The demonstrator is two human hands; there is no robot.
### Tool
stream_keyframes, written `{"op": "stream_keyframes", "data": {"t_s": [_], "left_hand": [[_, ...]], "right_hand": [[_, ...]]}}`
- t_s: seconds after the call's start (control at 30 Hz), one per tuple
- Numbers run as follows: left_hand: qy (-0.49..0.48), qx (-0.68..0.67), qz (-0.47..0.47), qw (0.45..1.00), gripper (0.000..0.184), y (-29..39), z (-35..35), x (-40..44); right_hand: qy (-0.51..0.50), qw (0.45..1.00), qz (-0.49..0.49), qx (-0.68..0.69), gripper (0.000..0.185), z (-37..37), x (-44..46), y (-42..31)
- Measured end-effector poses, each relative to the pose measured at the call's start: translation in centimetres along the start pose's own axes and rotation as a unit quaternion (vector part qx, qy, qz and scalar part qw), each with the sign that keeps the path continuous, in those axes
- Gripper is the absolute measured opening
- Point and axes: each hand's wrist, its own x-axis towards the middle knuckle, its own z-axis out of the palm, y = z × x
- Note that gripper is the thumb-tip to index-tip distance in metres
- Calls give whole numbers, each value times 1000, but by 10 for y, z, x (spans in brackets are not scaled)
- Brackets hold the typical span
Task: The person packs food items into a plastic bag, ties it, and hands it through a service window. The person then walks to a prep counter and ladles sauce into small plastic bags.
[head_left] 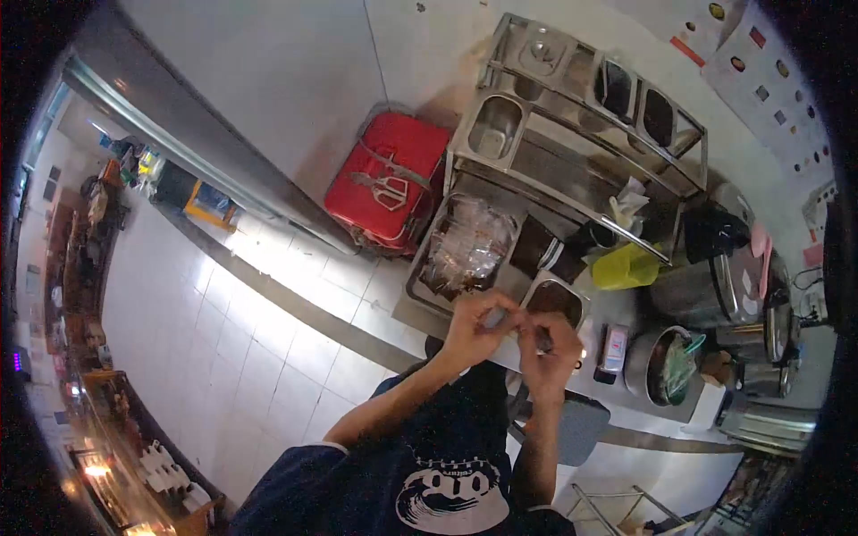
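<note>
My left hand [478, 332] and my right hand [549, 353] meet in front of my chest, fingertips pinched together. Whatever they pinch is too small to make out; a small dark patch shows by the right fingers. Just beyond the right hand is a metal pan [556, 297] with dark brown contents. A larger metal tray [420, 286] lies past my left hand, and clear plastic bags [469, 241] with something brown inside fill it.
A red container [389, 174] with scissors [386, 189] on top stands left of the metal rack [563, 147]. On the right are a yellow-green jug [624, 268], a steel pot [645, 362], a small box [613, 347] and large cookers [715, 290]. White floor tiles [286, 326] lie to the left.
</note>
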Motion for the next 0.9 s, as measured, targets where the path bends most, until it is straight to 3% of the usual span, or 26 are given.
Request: {"op": "stream_keyframes", "data": {"t_s": [0.1, 0.17, 0.2, 0.23, 0.27, 0.3, 0.33, 0.43, 0.47, 0.5, 0.53, 0.57, 0.6, 0.7, 0.77, 0.8, 0.9], "left_hand": [[114, -48, -81, 989, 12, -16, -6, -25], [153, -103, -58, 981, 14, -28, -16, -37], [160, 75, -78, 981, 15, -46, -30, -49], [198, -33, -113, 973, 12, -41, -34, -49], [245, -48, -93, 964, 5, -45, -42, -48], [241, 117, -56, 962, 2, -67, -81, -45], [231, 14, 10, 973, 5, -27, -79, -19], [229, 10, -53, 972, 6, -63, -121, -6], [190, 50, -87, 977, 6, -79, -124, -3], [150, 91, -121, 977, 8, -92, -126, 1], [102, 66, -148, 981, 8, -98, -126, 8], [96, 66, -180, 977, 11, -119, -130, 13], [89, 66, -212, 971, 14, -148, -134, 16], [43, 111, -153, 981, 25, -224, -140, 17], [60, 167, -113, 978, 29, -212, -117, 25], [78, 221, -75, 969, 34, -201, -104, 27], [85, 171, -113, 975, 35, -115, -75, 23]], "right_hand": [[-62, 997, 38, 17, 15, 7, -12, -6], [-71, 993, 88, 24, 14, 11, -25, -11], [-72, 994, 80, 27, 11, 15, -32, -9], [-70, 995, 72, 26, 8, 11, -39, -1], [-47, 995, 93, 1, 8, 0, -47, 7], [-46, 989, 138, 6, 7, -10, -57, 15], [-48, 983, 178, 18, 7, -18, -67, 26], [11, 967, 253, -8, 6, -64, -111, 97], [57, 948, 313, 7, 9, -82, -110, 109], [92, 947, 297, -76, 10, -98, -112, 131], [135, 922, 364, -9, 13, -109, -114, 157], [161, 931, 298, -135, 15, -114, -116, 196], [161, 911, 346, -156, 18, -118, -109, 215], [98, 926, 272, -245, 21, -104, -117, 312], [59, 926, 220, -301, 23, -100, -122, 338], [104, 926, 227, -284, 17, -100, -124, 344], [182, 922, 272, -208, 12, -116, -123, 316]]}}
